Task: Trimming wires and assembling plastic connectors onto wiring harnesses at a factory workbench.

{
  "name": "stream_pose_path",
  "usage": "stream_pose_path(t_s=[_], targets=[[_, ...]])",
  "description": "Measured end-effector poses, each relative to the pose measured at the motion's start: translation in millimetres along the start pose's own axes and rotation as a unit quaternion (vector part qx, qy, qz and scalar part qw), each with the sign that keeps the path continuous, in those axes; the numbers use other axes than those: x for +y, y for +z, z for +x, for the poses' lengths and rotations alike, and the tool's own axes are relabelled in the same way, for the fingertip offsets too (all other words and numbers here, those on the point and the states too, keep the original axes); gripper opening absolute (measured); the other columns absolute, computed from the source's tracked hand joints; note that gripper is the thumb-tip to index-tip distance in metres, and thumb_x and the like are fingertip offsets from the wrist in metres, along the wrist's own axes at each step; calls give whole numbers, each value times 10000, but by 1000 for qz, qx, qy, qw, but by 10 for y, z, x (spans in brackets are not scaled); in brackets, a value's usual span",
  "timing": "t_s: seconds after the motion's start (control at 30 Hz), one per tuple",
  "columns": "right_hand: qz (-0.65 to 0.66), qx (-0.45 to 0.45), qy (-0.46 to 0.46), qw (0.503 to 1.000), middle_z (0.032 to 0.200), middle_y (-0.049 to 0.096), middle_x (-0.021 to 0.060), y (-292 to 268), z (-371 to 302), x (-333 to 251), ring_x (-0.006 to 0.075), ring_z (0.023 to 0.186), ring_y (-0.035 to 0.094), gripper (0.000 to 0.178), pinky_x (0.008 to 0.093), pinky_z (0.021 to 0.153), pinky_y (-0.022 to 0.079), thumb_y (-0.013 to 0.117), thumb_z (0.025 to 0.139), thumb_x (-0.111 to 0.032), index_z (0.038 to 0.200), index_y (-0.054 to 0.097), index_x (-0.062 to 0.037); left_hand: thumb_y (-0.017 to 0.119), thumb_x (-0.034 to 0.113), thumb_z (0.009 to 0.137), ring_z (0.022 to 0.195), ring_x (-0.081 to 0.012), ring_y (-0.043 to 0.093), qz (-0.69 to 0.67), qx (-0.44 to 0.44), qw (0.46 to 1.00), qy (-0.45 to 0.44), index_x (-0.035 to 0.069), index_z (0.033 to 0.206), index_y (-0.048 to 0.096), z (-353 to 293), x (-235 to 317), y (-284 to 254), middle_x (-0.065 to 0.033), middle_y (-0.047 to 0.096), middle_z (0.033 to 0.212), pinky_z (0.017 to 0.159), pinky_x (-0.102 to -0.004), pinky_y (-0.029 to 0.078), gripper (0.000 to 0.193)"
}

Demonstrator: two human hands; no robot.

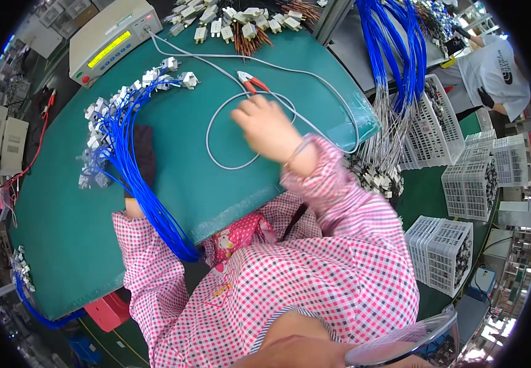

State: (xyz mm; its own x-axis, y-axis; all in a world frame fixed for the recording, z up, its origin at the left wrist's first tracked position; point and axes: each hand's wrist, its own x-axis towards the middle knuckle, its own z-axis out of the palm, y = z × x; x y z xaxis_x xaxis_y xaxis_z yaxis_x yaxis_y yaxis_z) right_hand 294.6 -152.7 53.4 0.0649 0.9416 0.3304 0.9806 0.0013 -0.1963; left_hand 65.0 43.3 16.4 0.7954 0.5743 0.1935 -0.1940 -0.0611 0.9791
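Note:
A bundle of blue wires (132, 156) with white plug housings (113, 110) on its far ends lies along the left of the green table. My left hand (143, 150), in a dark glove, rests against this bundle; its fingers are partly hidden by the wires. My right hand (268, 127) is bare and slightly blurred, over the middle of the table with the fingers curled. Whatever is in them, if anything, is hidden. Just beyond its knuckles lies an alligator clip (251, 81) with red grips. From it a grey cable (209, 138) loops across the table.
A cream bench tester (113, 42) with a lit yellow display stands at the far left. White plugs (216, 27) with brown leads are heaped at the far edge. Blue wires (394, 55) hang at the right, near white crates (440, 251). Another person (492, 76) stands farther right.

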Motion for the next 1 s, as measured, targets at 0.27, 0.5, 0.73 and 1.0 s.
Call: stream_pose_path(t_s=[0.27,0.5,0.73,1.0], targets=[[-63,-169,0,984,901,564,93,-148,-187,513,281,884,584,213,414,767,468,589,731,-43,941,562,-47,379,296,998,982,-241,581,72,6,997,29,71,1185,562,-89,-185,-190,-96,616,1110,958,-405,430,345],[330,26,15,944,920,602,115,-218,149,309,240,827,627,229,319,723,513,658,786,-45,995,573,-4,368,290,1002,998,-245,575,147,20,988,45,69,1197,555,-211,-327,-374,-102,602,1135,955,-393,434,349],[-47,-64,246,966,984,613,195,373,295,1018,347,898,625,318,406,788,516,679,746,-131,1026,595,-6,357,283,1006,1015,-249,568,219,25,973,73,67,1210,548,-219,-404,-534,-109,589,1160,952,-380,438,353],[26,85,164,982,912,616,149,-321,-15,1144,256,811,662,179,306,681,540,630,781,-27,952,627,26,345,275,1010,1034,-254,560,289,53,953,77,65,1224,540,-475,-696,-689,-116,573,1188,948,-367,443,358]])
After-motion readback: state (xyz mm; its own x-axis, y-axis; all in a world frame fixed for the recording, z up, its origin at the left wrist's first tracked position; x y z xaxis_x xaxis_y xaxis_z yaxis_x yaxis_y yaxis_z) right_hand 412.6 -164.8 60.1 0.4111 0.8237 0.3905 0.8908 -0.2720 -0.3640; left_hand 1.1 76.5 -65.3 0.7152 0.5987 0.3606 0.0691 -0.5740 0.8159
